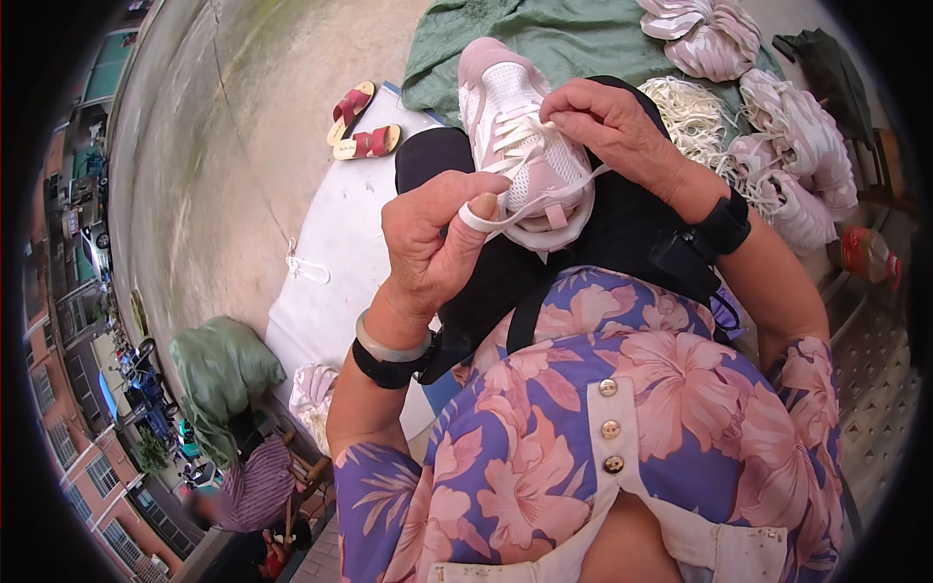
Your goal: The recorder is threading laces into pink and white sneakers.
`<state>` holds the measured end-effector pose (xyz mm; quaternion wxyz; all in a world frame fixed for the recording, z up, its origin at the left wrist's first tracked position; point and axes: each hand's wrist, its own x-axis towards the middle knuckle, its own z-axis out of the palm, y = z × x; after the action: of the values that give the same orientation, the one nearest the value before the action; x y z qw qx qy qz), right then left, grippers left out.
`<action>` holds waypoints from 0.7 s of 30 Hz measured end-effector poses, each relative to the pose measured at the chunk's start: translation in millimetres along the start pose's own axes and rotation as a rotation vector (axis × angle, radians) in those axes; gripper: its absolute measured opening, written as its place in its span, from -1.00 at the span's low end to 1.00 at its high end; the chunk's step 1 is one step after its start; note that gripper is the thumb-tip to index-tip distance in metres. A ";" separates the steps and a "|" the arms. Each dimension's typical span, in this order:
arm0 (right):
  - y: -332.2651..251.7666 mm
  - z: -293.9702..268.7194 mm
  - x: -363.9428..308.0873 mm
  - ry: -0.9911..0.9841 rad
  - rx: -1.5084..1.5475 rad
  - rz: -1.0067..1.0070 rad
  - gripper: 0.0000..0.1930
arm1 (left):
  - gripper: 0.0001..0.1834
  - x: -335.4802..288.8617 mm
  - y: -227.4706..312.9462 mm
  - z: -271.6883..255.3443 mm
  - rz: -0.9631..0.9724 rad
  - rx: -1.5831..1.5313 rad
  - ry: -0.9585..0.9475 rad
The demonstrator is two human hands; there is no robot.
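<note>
A pink and white sneaker (pixel 486 92) rests on my black-clad lap, its toe pointing away from me and its heel toward my body. White shoelace (pixel 530 146) runs through its upper eyelets. Beside the heel, my left hand (pixel 432 228) pinches a length of the lace between thumb and forefinger, with a loop hanging from the grip. My right hand (pixel 612 126) is over the sneaker's right side, thumb and fingertips closed on the lace near the tongue. Both wrists wear black bands.
A heap of loose white laces (pixel 685 117) lies to the right, next to bundled pink and white shoe uppers (pixel 797 146). Green cloth (pixel 573 49) spreads beyond the sneaker. Red sandals (pixel 367 142) sit at the white sheet's (pixel 330 233) far edge. Another person (pixel 258 481) sits at lower left.
</note>
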<state>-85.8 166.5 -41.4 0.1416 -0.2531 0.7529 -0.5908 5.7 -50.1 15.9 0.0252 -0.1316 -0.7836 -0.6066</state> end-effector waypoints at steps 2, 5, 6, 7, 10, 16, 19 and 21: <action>-4.2 -0.8 -0.5 0.003 0.101 0.052 -0.82 | -0.71 -3.6 -3.5 0.4 0.051 0.000 -0.066; 0.8 -0.5 0.0 0.022 0.196 0.095 -0.80 | -0.73 -4.9 -8.0 3.0 0.085 0.040 -0.101; 4.0 -0.2 0.7 0.034 0.190 0.085 -0.79 | -0.73 -5.3 -9.6 3.8 0.115 0.090 -0.122; 5.8 -0.8 1.7 0.037 0.189 0.085 -0.79 | -0.73 -5.5 -11.6 5.0 0.114 0.089 -0.104; 9.2 0.3 5.6 -0.047 -0.034 0.032 -0.74 | -0.73 -6.0 -7.7 6.1 0.031 0.052 -0.049; 6.7 -0.9 16.0 -0.127 -0.374 -0.266 -0.68 | -0.73 -6.0 -8.6 5.7 0.010 0.075 -0.031; 7.0 0.9 20.9 -0.020 -0.330 -0.279 -0.71 | -0.72 -5.8 -9.7 5.4 0.045 0.085 0.009; 7.6 1.0 23.8 -0.101 -0.417 -0.316 -0.73 | -0.72 -6.8 -9.9 5.0 0.023 0.063 0.009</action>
<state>-106.8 153.9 -46.9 0.0300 -0.4204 0.8015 -0.4242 10.6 -48.7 3.8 0.0398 -0.1373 -0.8008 -0.5817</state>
